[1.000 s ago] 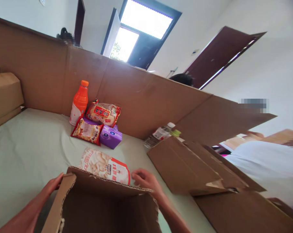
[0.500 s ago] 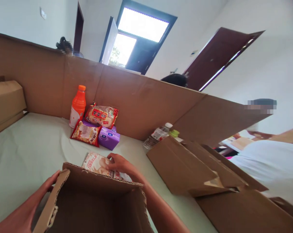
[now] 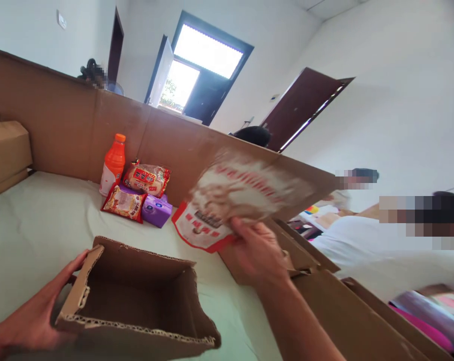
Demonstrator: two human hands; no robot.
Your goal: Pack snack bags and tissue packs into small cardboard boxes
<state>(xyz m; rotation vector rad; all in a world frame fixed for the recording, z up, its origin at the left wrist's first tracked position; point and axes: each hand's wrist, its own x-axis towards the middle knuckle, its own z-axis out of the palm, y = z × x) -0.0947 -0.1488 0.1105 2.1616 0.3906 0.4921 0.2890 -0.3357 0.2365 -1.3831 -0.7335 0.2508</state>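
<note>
– From the head view, starting with the right hand [image 3: 259, 250]: fingers apart or together?

– Clamped, thumb uppermost, on the lower right corner of a white-and-red snack pouch [image 3: 215, 195]. Held tilted above the cloth-covered tabletop [image 3: 46, 220], with upper part blurred.

– And with the left hand [image 3: 42, 311]?

– Spread along the left outer side of a topless cardboard box [image 3: 140, 263], touching it. Cannot tell whether clamped, with fingertips partly hidden.

– Edges nearby?

– Ragged all along the box's rim, below and left of the pouch. Beyond the pouch, a tall cardboard partition [image 3: 80, 115]; beside the right forearm, more brown cardboard [image 3: 324, 306].

– Room for moving?

– Some, across the tabletop between the box and a purple package [image 3: 156, 209], grouped with an orange bottle [image 3: 113, 165] near the partition.
</note>
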